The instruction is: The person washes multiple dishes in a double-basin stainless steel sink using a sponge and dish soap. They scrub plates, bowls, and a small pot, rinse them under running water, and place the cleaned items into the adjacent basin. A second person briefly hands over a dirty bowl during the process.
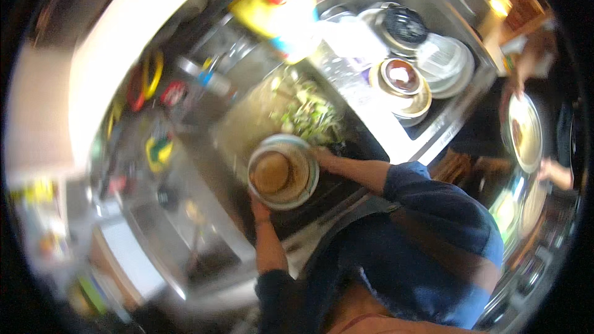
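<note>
My left hand [261,211] grips the near left rim of a stack of round bowls [300,183]. On the opposite side, my right hand [326,159] holds the same stack. The top bowl looks brown inside; whether that is liquid or the bowl's own colour, I cannot tell. Both hands hold the stack over a metal sink basin [204,157]. Just beyond it lie green and pale leafy vegetable scraps [308,113], beside a blurred tan area [246,116] that could be a board or murky water.
A yellow bottle with a red cap [274,4] stands at the back. On the right, a metal basin [417,148] holds stacked bowls [401,76], plates [448,67] and a black round item [404,25]. At far right, another person's hands hold an oval plate [526,132]. Blurred utensils hang left.
</note>
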Motion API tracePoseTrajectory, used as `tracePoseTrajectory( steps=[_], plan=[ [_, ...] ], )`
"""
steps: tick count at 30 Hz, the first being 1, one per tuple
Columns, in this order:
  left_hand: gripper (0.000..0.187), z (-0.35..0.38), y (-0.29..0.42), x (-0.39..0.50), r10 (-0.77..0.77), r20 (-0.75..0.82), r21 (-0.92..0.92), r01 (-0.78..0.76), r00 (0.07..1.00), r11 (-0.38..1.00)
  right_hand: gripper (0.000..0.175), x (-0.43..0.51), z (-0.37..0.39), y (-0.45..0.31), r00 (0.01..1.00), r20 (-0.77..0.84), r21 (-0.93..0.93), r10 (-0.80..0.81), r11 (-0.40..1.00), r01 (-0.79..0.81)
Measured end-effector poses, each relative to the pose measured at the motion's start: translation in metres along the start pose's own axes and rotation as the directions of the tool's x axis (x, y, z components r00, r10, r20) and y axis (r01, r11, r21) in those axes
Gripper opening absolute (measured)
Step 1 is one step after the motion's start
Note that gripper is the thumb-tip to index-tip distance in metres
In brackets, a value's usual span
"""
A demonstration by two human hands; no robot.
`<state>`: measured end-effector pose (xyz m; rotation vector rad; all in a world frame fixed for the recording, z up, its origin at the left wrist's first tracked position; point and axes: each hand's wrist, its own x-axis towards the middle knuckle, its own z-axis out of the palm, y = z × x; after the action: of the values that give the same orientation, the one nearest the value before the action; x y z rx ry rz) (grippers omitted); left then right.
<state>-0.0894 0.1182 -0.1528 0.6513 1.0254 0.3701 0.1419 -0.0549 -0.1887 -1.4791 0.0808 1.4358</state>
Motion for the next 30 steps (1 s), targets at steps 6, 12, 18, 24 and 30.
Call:
tracePoseTrajectory(
  steps=[6,12,18,24,30],
  plan=[
    [0.058,-0.032,-0.022,0.033,-0.113,0.105,0.082,0.105,0.988,0.991,0.043,0.085,0.005,0.048,0.960,-0.183,-0.103,0.213,0.967,-0.234],
    [0.056,-0.051,-0.045,0.040,-0.094,0.231,-0.176,0.137,0.968,0.975,0.055,0.043,0.007,0.025,0.954,0.011,0.171,0.299,0.940,-0.297],
    [0.048,-0.052,-0.032,0.041,-0.262,0.152,-0.226,0.291,0.953,0.930,0.035,-0.062,0.007,-0.041,0.986,0.041,-0.307,-0.161,0.937,0.166],
    [0.036,0.039,0.026,-0.010,0.216,0.661,-0.429,0.126,0.719,0.894,0.030,-0.155,-0.041,-0.069,0.978,0.043,0.278,-0.206,0.942,0.186],
    [0.060,0.253,0.015,-0.053,0.086,0.669,0.130,-0.230,0.738,0.964,0.029,-0.197,-0.072,-0.057,0.967,-0.016,0.193,-0.253,0.948,0.252]
  ],
)
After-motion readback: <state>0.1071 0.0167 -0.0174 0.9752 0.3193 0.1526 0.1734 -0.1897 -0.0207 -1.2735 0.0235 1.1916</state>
